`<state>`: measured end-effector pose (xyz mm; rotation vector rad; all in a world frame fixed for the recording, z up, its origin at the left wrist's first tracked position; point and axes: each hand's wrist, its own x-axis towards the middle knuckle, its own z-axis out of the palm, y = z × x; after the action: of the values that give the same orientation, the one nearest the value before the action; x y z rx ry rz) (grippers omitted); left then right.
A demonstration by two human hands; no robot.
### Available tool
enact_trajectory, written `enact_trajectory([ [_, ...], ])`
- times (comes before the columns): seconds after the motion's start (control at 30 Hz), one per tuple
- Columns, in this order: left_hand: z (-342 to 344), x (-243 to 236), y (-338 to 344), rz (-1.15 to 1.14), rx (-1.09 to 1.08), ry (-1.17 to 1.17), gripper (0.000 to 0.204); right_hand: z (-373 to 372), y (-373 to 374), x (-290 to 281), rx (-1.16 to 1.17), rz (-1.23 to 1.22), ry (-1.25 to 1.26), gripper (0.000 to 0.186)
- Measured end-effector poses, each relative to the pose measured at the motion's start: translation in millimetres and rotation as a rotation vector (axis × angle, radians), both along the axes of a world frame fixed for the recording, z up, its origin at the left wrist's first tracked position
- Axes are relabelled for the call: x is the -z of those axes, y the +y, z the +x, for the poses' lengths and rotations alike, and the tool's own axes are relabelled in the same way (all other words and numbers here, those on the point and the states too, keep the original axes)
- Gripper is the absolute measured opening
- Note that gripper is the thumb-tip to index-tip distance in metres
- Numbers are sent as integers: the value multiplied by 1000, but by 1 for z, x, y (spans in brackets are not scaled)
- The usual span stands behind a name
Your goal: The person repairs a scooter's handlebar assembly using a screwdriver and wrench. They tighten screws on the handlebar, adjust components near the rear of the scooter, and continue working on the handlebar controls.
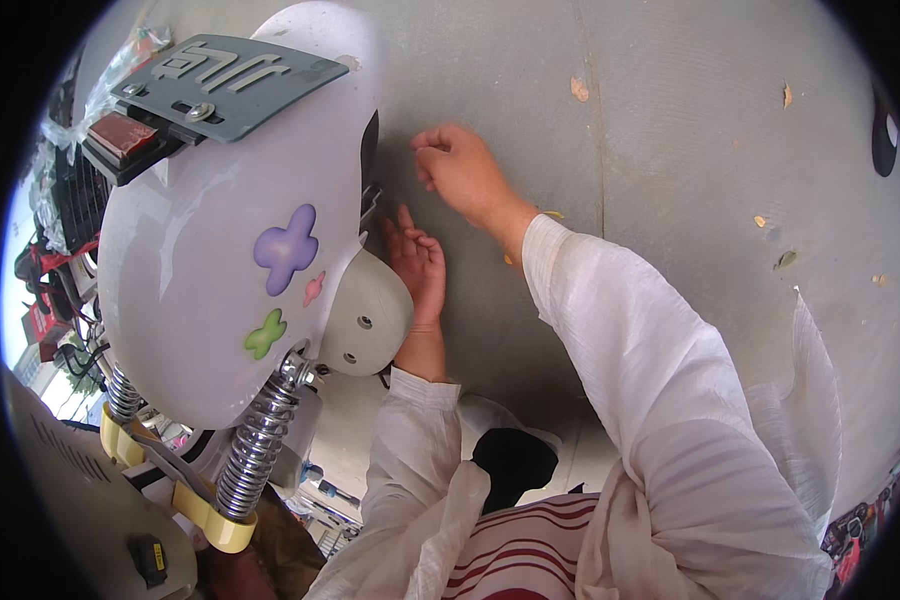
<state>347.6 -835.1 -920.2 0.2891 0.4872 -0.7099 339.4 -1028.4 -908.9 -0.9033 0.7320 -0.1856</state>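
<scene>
The white rear body of a scooter (170, 290) fills the left, bearing a grey plate (245, 95), a red reflector (120, 135), purple (285, 250) and green (265, 332) stickers, and a coiled shock absorber (255, 440). My left hand (415, 270) is palm up beside a grey cover (365, 315), fingers apart and slightly bent, near a small metal part (370, 200) at the body's edge. My right hand (455, 165) hangs just right of the body, above and right of the left one, fingers curled; what they hold, if anything, is hidden.
Grey concrete ground (690, 150) with scattered dry leaves (578, 88) spreads across the right. Another vehicle's grey panel (90, 500) and yellow shock mounts (215, 520) sit at the lower left. Clutter with red parts (45, 325) and crumpled clear plastic (125, 75) lines the left edge.
</scene>
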Motion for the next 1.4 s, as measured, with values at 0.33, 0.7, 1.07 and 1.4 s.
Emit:
enact_trajectory([
  [0.33, -145, -43, -42, 346, 278, 252, 63, -62, 10, -114, 432, 253, 178, 18],
  [0.7, -276, -341, -33, 699, 960, 313, 41, -352, 65, -327, 394, 297, 530, 15],
  [1.07, -282, -796, 198, 1021, 516, -125, 33, -461, 39, -636, -278, 50, 619, 14],
  [1.4, -452, -869, 381, 1164, 35, -76, 30, -371, 134, -687, -550, -193, 385, 16],
])
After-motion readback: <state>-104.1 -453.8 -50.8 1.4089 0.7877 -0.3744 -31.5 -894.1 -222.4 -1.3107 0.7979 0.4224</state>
